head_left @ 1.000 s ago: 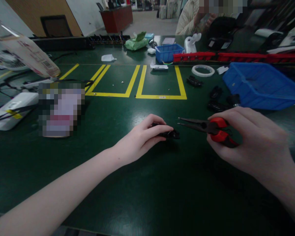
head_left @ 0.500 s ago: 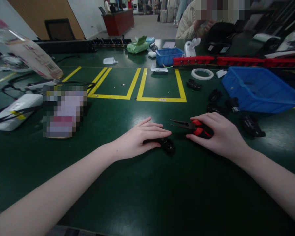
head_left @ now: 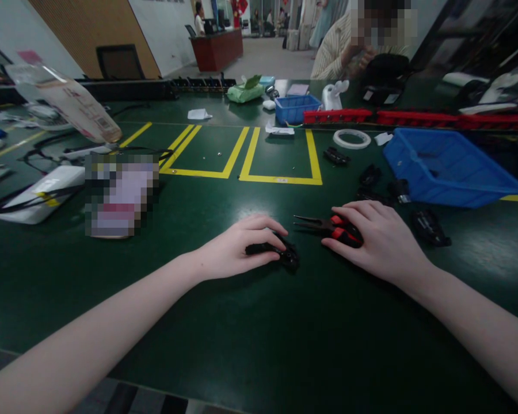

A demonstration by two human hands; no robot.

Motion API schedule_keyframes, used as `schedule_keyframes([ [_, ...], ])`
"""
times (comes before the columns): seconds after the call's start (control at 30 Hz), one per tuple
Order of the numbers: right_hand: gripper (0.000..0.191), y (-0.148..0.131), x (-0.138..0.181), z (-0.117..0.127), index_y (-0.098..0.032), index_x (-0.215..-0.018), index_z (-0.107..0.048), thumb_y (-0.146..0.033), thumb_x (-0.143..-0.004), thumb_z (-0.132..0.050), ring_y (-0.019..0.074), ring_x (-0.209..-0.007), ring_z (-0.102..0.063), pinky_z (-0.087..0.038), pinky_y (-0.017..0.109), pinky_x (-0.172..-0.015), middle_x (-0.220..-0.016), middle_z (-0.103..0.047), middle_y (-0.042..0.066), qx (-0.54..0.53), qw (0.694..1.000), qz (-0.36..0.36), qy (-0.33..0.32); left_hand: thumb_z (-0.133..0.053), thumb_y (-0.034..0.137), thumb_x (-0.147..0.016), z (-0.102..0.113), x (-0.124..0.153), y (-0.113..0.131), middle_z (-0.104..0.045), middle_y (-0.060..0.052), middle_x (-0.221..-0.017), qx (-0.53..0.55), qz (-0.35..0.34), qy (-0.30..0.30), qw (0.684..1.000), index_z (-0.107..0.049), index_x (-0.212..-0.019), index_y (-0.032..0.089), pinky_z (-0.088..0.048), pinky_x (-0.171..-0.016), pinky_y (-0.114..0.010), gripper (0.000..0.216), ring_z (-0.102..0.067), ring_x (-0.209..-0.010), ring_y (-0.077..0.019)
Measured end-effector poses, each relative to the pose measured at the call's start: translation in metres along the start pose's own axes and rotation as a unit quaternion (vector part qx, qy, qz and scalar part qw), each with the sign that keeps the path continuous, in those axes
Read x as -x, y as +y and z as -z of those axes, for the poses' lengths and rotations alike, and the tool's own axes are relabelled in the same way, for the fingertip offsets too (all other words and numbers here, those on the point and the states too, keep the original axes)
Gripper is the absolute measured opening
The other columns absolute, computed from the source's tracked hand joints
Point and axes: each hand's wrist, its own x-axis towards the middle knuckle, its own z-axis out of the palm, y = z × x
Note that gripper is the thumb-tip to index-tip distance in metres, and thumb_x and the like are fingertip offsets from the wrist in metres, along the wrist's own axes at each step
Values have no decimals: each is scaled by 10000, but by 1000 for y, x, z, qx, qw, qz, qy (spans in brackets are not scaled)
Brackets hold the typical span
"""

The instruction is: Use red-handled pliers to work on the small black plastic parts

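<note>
Left hand [head_left: 259,244]: fingers curled over a black part [head_left: 290,257], thumb along its near side, so it's pinched between them; can't tell how firmly. Part sits low at the bench [head_left: 259,345], its right end poking out past the fingertips. Right hand [head_left: 377,238]: wrapped round the red-and-black handles of needle-nose pliers [head_left: 328,226], thumb on the near side. Plier jaws slightly apart, tips pointing left, near the black part but not touching it. Just right of the right hand, one loose black piece [head_left: 430,228]; more like it beyond the hand, next to the big blue bin [head_left: 453,178]. White tape roll [head_left: 351,138] lies left of that bin. Ahead of the hands, yellow tape outlines [head_left: 280,180] mark the bench. Over on the left: a pixelated phone-like slab [head_left: 123,195], then a white box [head_left: 43,198] with black cable across it, a pink-capped bottle [head_left: 77,106] behind. Far side: green packet [head_left: 246,92], small blue bin [head_left: 297,109], red strip [head_left: 414,119], person in a striped shirt [head_left: 334,54] beyond.
</note>
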Motion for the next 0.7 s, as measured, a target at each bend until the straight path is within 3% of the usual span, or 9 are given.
schedule_keyframes([
  [0.17,623,15,13,4,-110,-1284,-569,-598,-897,-526,323,-1094,-603,-507,501,-906,-1234,-624,185,-30,999,1,-34,-627,109,-925,-2,-1,1,-661,-106,-1160,2,-4,17,1000,-688,-1050,149,-542,-955,-356,144,-637,-1101,-187],
  [0.33,580,25,21,3,-142,-1356,-506,-521,-919,-548,300,-1147,-583,-506,498,-949,-1262,-607,167,-72,997,0,-35,-657,119,-913,-2,2,-9,-690,-90,-1180,38,3,51,998,-668,-1004,158,-502,-1077,-411,100,-638,-1200,-195],
  [0.7,436,14,30,8,-187,-1224,-563,-439,-873,-622,255,-1011,-635,-569,408,-820,-1123,-632,114,-84,996,29,24,-603,99,-945,-4,-5,-8,-697,-101,-1195,36,7,39,999,-695,-1071,140,-512,-1078,-300,162,-630,-1233,-181],
])
